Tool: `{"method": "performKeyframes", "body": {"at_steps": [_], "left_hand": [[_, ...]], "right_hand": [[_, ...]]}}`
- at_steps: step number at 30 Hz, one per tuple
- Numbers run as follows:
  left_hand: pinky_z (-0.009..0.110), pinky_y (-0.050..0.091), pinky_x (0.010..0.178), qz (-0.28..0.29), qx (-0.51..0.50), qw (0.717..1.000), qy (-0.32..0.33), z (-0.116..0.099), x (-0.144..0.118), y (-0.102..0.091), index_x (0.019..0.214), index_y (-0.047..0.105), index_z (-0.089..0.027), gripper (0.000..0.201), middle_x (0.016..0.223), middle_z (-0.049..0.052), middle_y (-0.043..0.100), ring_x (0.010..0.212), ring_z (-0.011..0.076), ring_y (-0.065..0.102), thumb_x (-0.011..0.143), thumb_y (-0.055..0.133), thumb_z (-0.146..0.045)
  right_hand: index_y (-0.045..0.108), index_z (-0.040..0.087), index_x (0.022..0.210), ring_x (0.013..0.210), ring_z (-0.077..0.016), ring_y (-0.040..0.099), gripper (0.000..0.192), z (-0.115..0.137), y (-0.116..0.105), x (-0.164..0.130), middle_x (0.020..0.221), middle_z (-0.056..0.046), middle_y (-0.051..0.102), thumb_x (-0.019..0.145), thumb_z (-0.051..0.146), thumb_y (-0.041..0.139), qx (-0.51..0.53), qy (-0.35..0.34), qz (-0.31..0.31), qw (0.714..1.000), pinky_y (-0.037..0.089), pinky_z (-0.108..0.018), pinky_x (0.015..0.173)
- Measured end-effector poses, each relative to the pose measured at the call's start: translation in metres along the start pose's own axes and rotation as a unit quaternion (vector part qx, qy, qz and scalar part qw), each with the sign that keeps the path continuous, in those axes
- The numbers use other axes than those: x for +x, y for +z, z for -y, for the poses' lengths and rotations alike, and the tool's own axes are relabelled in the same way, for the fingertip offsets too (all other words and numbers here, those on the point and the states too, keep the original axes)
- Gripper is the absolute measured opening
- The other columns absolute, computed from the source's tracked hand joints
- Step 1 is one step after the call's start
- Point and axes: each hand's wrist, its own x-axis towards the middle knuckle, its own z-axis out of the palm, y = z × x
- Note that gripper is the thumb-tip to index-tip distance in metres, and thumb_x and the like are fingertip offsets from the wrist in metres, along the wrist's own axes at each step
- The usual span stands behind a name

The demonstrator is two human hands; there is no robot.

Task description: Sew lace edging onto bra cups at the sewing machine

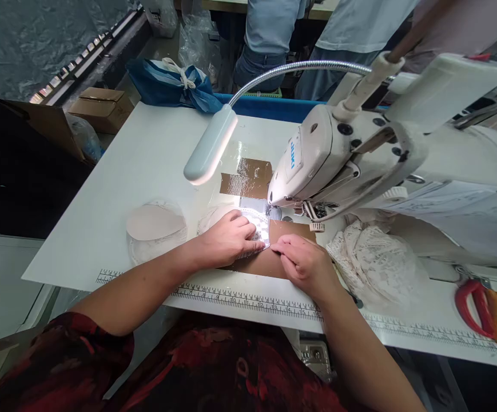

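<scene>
Your left hand lies flat, fingers spread, pressing the white lace piece down on the bench; its grip grasps nothing, it only holds the fabric in place. Your right hand pinches the near edge of the same lace between thumb and fingertips, just beside the left. The lace lies under the lamp, right in front of the sewing machine and its needle area, over brown taped patches. You seem to be aligning the edge before stitching; the next move calls for keeping that edge straight and your fingers clear of the needle. A padded cup sits to the left, more lace to the right, and scissors at the far right.
</scene>
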Motion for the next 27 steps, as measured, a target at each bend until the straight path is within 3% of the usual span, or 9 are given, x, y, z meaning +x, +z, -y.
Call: {"method": "performKeyframes", "body": {"at_steps": [3, 8, 18, 27], "left_hand": [[0.040, 0.037, 0.084, -0.008, -0.007, 1.000, 0.002, 0.000, 0.001, 0.000, 0.118, 0.066, -0.026, 0.031, 0.087, 0.007, 0.061, 0.082, 0.0197, 0.052, 0.096, 0.044, -0.021], [0.039, 0.041, 0.090, -0.020, -0.038, 0.999, 0.025, 0.001, 0.001, 0.003, 0.115, 0.065, -0.019, 0.031, 0.128, 0.012, 0.058, 0.115, 0.0245, 0.051, 0.099, 0.039, -0.022], [0.037, 0.048, 0.078, -0.013, -0.003, 1.000, 0.003, 0.000, 0.001, 0.006, 0.128, 0.056, -0.011, 0.037, 0.130, 0.016, 0.058, 0.093, 0.0226, 0.059, 0.093, 0.044, -0.016], [0.038, 0.052, 0.081, -0.040, 0.002, 0.999, -0.005, -0.003, 0.004, 0.014, 0.120, 0.061, -0.003, 0.037, 0.129, 0.020, 0.059, 0.096, 0.0243, 0.060, 0.089, 0.042, -0.009]], "right_hand": [[0.070, 0.018, 0.098, 0.080, -0.0161, 0.060, 0.031, -0.002, 0.001, 0.000, 0.090, -0.005, 0.068, 0.085, 0.006, 0.046, 0.010, -0.003, -0.023, 1.000, 0.046, -0.026, 0.071], [0.071, 0.018, 0.100, 0.075, -0.0166, 0.054, 0.029, -0.001, 0.007, 0.002, 0.081, -0.005, 0.064, 0.086, 0.007, 0.047, -0.052, -0.039, 0.009, 0.998, 0.043, -0.027, 0.068], [0.070, 0.019, 0.094, 0.073, -0.0162, 0.048, 0.028, 0.002, 0.009, 0.002, 0.079, -0.004, 0.063, 0.083, 0.005, 0.049, -0.090, -0.042, 0.008, 0.995, 0.037, -0.027, 0.067], [0.070, 0.018, 0.090, 0.071, -0.0165, 0.047, 0.026, 0.005, 0.009, 0.003, 0.078, -0.004, 0.063, 0.084, 0.006, 0.048, -0.084, -0.034, -0.006, 0.996, 0.034, -0.028, 0.065]]}}
